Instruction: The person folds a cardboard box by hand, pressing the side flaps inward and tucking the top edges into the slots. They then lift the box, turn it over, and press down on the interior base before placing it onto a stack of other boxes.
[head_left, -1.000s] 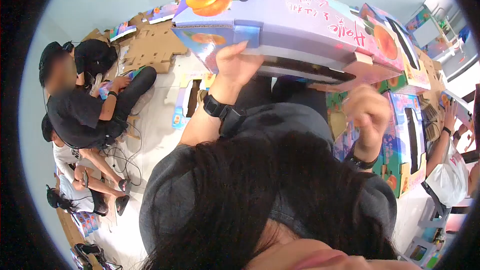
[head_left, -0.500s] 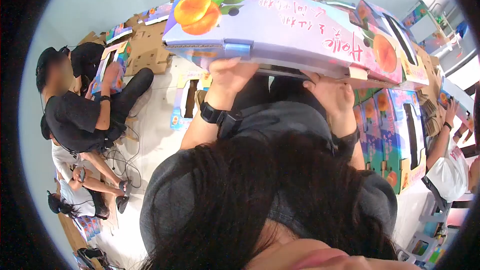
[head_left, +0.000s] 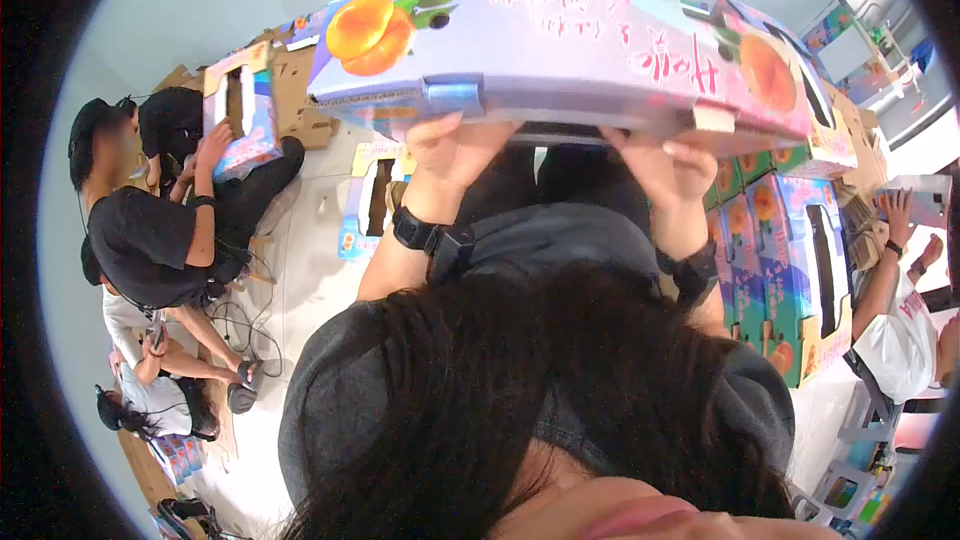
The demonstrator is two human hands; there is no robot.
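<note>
A printed cardboard fruit box [head_left: 560, 55], pale purple with orange peaches and upside-down lettering, is held up in front of me. Its near lower edge rests in both hands. My left hand [head_left: 455, 148] grips this edge left of the dark slot, thumb on the near side and other fingers partly hidden beneath. My right hand [head_left: 668, 165] pinches the same edge on the right, close to a small tan flap [head_left: 713, 120]. Both wrists wear black bands.
Several finished-looking peach boxes [head_left: 790, 280] stand stacked at my right. Another box [head_left: 375, 202] sits on the floor to the left. Flat brown cardboard [head_left: 305, 110] lies behind. At left, a person in black [head_left: 150, 230] handles a box [head_left: 240, 120]; a person in white [head_left: 895, 340] works at right.
The box in my hands has shifted slightly left and its near edge has tipped a little. The co-worker at left has turned and raised their box.
</note>
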